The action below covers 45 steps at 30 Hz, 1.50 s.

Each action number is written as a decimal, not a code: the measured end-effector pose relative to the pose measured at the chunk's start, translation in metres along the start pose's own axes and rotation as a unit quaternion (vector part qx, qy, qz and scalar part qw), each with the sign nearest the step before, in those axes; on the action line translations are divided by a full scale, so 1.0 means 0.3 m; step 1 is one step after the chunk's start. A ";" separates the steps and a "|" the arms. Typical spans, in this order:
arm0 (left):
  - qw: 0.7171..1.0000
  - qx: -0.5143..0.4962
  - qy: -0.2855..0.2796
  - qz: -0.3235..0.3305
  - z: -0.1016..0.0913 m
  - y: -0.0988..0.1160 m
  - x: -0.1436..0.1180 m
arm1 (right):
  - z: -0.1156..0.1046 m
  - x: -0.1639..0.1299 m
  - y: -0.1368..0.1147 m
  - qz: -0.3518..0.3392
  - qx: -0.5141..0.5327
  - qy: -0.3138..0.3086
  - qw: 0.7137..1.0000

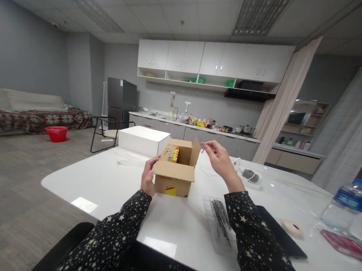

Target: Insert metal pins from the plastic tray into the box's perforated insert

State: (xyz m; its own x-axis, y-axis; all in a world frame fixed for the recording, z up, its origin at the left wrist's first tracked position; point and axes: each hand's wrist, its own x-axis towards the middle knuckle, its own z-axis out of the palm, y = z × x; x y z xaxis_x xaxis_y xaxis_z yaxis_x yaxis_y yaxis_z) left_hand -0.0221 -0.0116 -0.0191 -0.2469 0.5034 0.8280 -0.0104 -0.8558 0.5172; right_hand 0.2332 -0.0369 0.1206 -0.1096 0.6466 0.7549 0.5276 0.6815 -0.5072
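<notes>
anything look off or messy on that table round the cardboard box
Nothing stands out. The cardboard box sits upright on the white table with its flaps open, the left hand steadying its side. The right hand pinches a small thin item above it. The water bottle stands upright, capped.

Matt brown cardboard box (175,174) on a glossy white table (108,184), beside a clear plastic bottle (344,207)

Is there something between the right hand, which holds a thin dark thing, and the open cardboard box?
Nothing visible. The right hand is raised beside the small open brown cardboard box, with only the box's upright flap between them.
</notes>
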 end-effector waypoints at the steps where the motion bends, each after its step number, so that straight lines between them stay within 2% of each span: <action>1: 1.000 -0.006 0.015 -0.007 -0.005 -0.005 0.005 | 0.005 -0.002 -0.004 -0.006 0.012 -0.008 1.000; 7: 0.994 -0.033 0.067 -0.078 -0.037 -0.034 0.027 | 0.029 -0.009 -0.025 -0.023 0.074 -0.044 0.996; 11: 0.988 -0.028 0.086 -0.125 -0.040 -0.045 0.037 | 0.015 -0.007 -0.034 -0.027 0.032 -0.027 0.999; 16: 0.984 0.021 0.114 -0.137 -0.038 -0.032 0.056 | -0.019 -0.005 -0.039 0.001 -0.014 -0.012 1.000; 19: 0.975 0.054 0.150 -0.156 -0.040 -0.031 0.064 | -0.034 -0.005 -0.031 0.055 -0.002 -0.050 0.997; 24: 0.962 0.082 0.189 -0.180 -0.060 -0.059 0.070 | -0.036 -0.014 -0.025 0.144 0.071 -0.162 0.974; 29: 0.955 0.073 0.207 -0.198 -0.065 -0.047 0.082 | -0.013 -0.025 -0.032 0.171 0.092 -0.227 0.954; 34: 0.952 0.120 0.266 -0.092 -0.047 -0.002 0.080 | 0.009 -0.033 -0.039 0.184 0.126 -0.269 0.937; 37: 0.947 0.177 0.268 -0.023 -0.037 0.023 0.058 | 0.027 -0.039 -0.050 0.189 0.152 -0.276 0.930; 40: 0.937 0.246 0.234 0.083 -0.030 0.049 0.022 | 0.053 -0.044 -0.066 0.174 0.172 -0.283 0.927; 42: 0.926 0.283 0.193 0.161 -0.025 0.067 -0.002 | 0.072 -0.046 -0.077 0.160 0.179 -0.292 0.926; 45: 0.919 0.328 0.086 0.201 -0.015 0.090 -0.026 | 0.097 -0.048 -0.092 0.130 0.173 -0.295 0.931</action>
State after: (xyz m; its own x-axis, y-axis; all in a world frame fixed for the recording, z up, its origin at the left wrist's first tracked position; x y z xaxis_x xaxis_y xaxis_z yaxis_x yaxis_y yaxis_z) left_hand -0.0248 -0.0393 -0.0127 -0.2530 0.0874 0.9635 0.6872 -0.6847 0.2426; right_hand 0.1957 -0.0551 0.1118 -0.5141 0.8107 0.2801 0.3094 0.4798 -0.8210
